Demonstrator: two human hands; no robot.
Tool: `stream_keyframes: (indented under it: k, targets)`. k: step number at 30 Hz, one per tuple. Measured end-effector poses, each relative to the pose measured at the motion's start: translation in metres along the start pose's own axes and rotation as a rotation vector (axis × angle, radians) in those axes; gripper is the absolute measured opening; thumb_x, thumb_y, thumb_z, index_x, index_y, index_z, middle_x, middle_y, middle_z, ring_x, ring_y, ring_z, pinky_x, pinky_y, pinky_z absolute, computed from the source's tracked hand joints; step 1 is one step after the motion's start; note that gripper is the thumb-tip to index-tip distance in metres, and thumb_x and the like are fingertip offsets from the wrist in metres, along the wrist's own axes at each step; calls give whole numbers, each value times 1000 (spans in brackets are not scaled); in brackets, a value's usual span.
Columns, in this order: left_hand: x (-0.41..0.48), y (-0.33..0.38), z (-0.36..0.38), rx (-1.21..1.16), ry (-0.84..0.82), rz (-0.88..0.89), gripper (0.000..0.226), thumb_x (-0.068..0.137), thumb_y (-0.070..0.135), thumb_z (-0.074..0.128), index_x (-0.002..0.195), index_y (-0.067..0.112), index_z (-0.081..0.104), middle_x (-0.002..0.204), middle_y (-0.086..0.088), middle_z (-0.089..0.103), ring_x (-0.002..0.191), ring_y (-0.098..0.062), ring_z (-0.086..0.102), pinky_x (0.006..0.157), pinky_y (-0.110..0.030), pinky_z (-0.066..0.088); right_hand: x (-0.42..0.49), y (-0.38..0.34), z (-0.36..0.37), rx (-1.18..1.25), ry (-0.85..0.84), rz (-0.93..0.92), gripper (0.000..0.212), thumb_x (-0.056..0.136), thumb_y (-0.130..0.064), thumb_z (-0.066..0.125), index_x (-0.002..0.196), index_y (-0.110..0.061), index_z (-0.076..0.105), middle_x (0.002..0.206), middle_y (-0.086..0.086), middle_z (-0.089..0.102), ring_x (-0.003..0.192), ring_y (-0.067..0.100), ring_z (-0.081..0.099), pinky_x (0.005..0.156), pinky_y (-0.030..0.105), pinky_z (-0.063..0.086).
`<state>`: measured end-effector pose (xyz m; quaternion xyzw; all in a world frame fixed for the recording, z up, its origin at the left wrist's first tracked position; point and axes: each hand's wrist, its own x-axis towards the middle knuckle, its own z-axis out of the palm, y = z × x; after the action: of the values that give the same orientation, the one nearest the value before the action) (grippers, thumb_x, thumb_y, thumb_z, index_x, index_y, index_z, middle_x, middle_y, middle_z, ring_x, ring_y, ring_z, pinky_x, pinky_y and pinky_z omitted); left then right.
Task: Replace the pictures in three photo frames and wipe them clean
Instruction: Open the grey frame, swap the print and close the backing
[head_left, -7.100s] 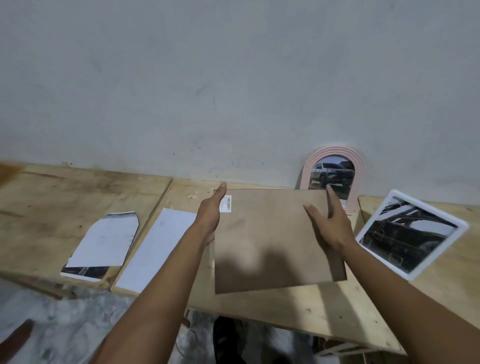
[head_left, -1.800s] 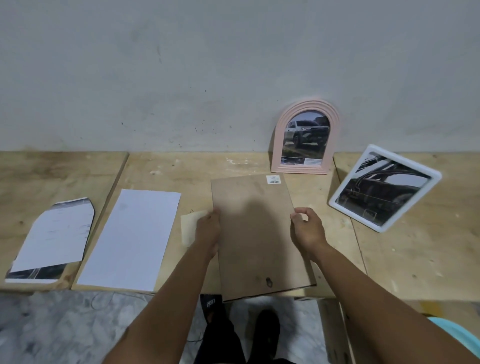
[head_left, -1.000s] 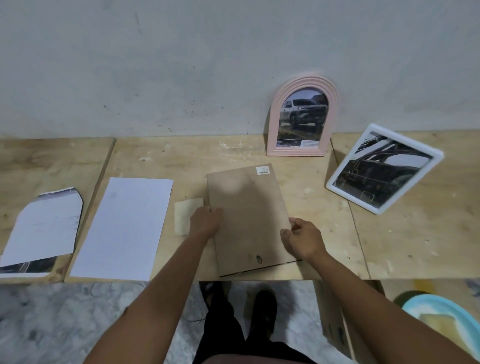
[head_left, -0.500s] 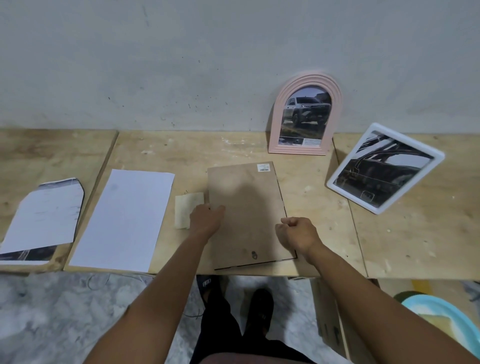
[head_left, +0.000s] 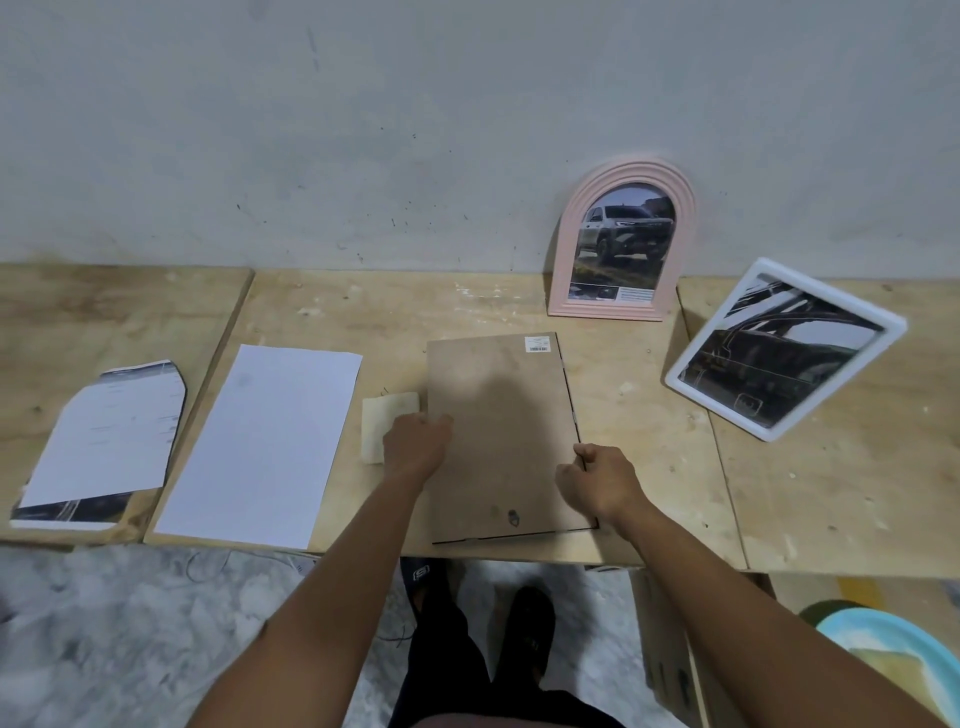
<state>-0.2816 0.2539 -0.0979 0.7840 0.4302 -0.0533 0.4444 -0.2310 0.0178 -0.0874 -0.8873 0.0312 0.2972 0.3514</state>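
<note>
Far out at nine o'clock on the plywood table (head_left: 805, 493): a trimmed print (head_left: 98, 441), face down, a dark strip of picture showing at its near end. Just to its three o'clock, past the seam between boards: a plain white sheet (head_left: 260, 447), lying flat. Then a small yellowish cloth (head_left: 387, 421), just beside the left edge of the centre piece and partly covered by the left hand (head_left: 415, 444). Left hand: fingers curled, gripping the left long edge of the face-down frame (head_left: 498, 431). Face-down frame: flat in the middle of the table, brown backing up, a barcode sticker (head_left: 537, 344) at its one o'clock corner, near end almost at the table's edge. Right hand (head_left: 600, 480): closed like a fist, pinching the frame's right long edge at about four o'clock. Hands apart, one on each side. At one o'clock, upright against the wall (head_left: 363, 130): a pink arched frame (head_left: 621, 249) holding a picture of a pickup. At two o'clock: a white frame (head_left: 784, 348), turned askew, dark car picture facing up; flat or propped, cannot tell. Down at five o'clock, below the table: part of a blue basin (head_left: 898, 654).
</note>
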Motion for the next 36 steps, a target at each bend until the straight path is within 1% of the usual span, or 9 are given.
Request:
stream_keyframes:
  k: [6,9,12,19,22,25,28,31,36]
  targets:
    - [-2,-4,-3,-30,-15,-24,35,92,37,57,76,7,64,72,-4,59,77,-25,56,70,-34,43,8,5,1,-196,-69,-59,50,95,-22,60,137,4,56,125,22,63,111,33,64,84,22,44]
    - [-7,3,-3,-15,-18,-52,35,91,38,57,70,10,58,70,-10,55,77,-29,56,67,-32,39,12,9,0,-253,-78,-75,35,92,-18,54,117,1,68,104,25,67,90,36,67,74,26,47]
    - [-7,9,-2,-25,-15,-96,40,89,44,57,91,5,68,90,-12,67,89,-30,62,69,-32,40,14,8,-2,-310,-75,-97,21,93,-16,48,85,-15,67,97,28,66,78,30,63,69,26,44]
    - [-7,25,-8,-22,56,-63,30,91,29,56,106,6,69,102,-4,70,102,-29,63,82,-33,47,17,6,-11,-338,-103,-73,42,98,-21,53,137,-7,61,130,18,65,114,31,64,84,21,41]
    - [-5,25,-17,-98,39,-39,30,93,23,56,120,13,66,109,-1,69,100,-26,65,84,-34,53,14,5,-17,-323,-135,-90,36,93,-24,59,127,-13,68,126,15,68,113,25,65,86,22,45]
    - [-1,21,-26,-200,-95,-2,21,94,17,56,100,9,75,84,-5,70,69,-24,60,61,-30,50,14,15,-21,-267,-131,-100,11,86,-28,62,89,-28,72,106,12,74,107,19,68,89,28,52]
    - [-3,25,-39,-305,-142,-10,15,88,9,58,82,13,71,80,-10,65,67,-25,58,58,-32,53,8,18,-23,-118,-148,-89,48,88,-32,63,133,-16,65,100,14,76,88,23,70,91,38,54]
    - [-6,43,-56,-338,-96,1,18,86,5,54,75,16,64,84,-13,65,75,-30,61,69,-43,59,-1,11,-30,-75,-68,-97,42,96,-29,64,136,-17,62,126,10,69,112,26,65,97,33,49]
    - [-9,76,-89,-358,-15,62,15,95,5,58,85,15,64,89,-11,65,72,-28,61,51,-27,54,-8,-2,-44,78,25,-75,52,97,-43,62,140,-15,57,142,8,58,127,26,55,107,36,44]
